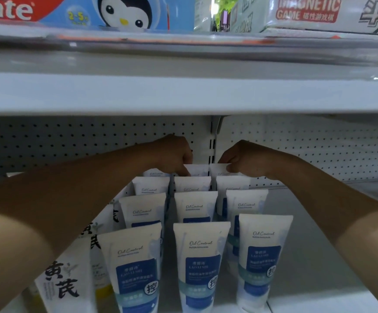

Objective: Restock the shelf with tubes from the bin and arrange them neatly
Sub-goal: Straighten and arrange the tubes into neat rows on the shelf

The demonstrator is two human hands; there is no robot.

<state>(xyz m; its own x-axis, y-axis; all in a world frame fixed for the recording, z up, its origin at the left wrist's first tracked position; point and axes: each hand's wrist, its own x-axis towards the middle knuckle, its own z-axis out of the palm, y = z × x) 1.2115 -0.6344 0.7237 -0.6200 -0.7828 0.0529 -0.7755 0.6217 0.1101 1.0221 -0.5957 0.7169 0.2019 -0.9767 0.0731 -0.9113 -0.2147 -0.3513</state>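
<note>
Both hands [174,152] [244,159] at rearmost tubes' [198,169] top edges

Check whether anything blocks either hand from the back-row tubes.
Nothing visible does. The left hand already touches the rear middle tube, and the right hand pinches the rear right tube, both reaching over the front rows.

White tubes [200,265] carry blue label panels (pale teal below); the white back panel [70,143] is dotted with black holes.
</note>
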